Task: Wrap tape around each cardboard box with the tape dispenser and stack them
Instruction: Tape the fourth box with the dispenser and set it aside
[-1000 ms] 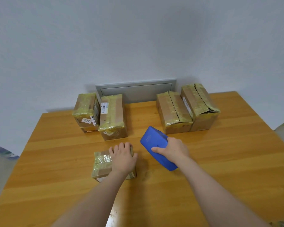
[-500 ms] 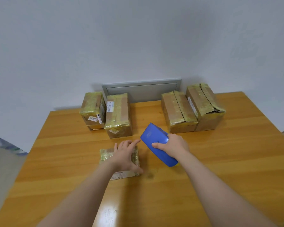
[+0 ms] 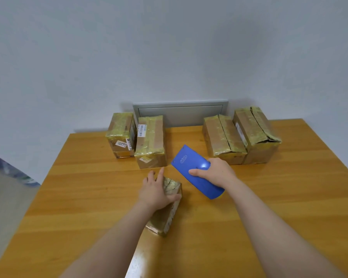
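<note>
My left hand (image 3: 155, 190) holds the small taped cardboard box (image 3: 165, 215) near the middle of the wooden surface (image 3: 289, 197). My fingers (image 3: 160, 174) are spread over its top and my thumb curls round its right edge. The box lies at an angle, one short end toward me. Just to its right, not touching it, my right hand (image 3: 213, 173) grips the blue tape dispenser (image 3: 189, 165), thumb across the upper face and the other fingers wrapped behind. I cannot tell whether the dispenser rests on the wood. Along the far edge stand four more taped boxes, a left pair (image 3: 151, 141) and a right pair (image 3: 223, 137), each pair side by side, in front of a grey wall panel (image 3: 181, 115).
</note>
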